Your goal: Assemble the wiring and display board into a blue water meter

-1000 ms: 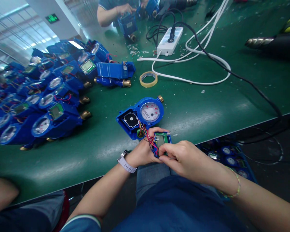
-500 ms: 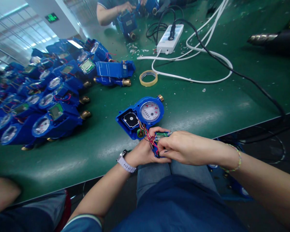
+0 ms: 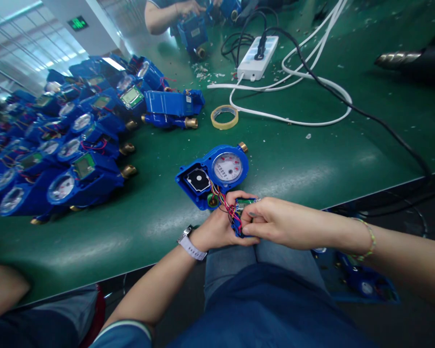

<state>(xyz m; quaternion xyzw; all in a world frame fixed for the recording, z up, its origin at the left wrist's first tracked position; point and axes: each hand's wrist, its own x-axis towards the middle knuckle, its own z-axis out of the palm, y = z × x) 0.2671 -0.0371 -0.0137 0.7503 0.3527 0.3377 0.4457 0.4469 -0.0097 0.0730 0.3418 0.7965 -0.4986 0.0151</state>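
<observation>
An opened blue water meter lies on the green table near its front edge, dial up, a brass fitting at its far end. Red, yellow and other wires run from it to a small blue module with a green circuit board. My left hand, with a white watch on the wrist, grips the module from the left. My right hand is closed on it from the right, fingers pinching the top of the board. Most of the module is hidden by my fingers.
A heap of several blue meters fills the left of the table. A tape roll, a white power strip with white and black cables, and a heat gun nozzle lie further back. Another person's hands work at the far edge. A crate of meters sits under the table.
My right hand has slid forward and over the circuit board, covering the display that showed a second ago. My left hand keeps its grip. The meter has not moved.
</observation>
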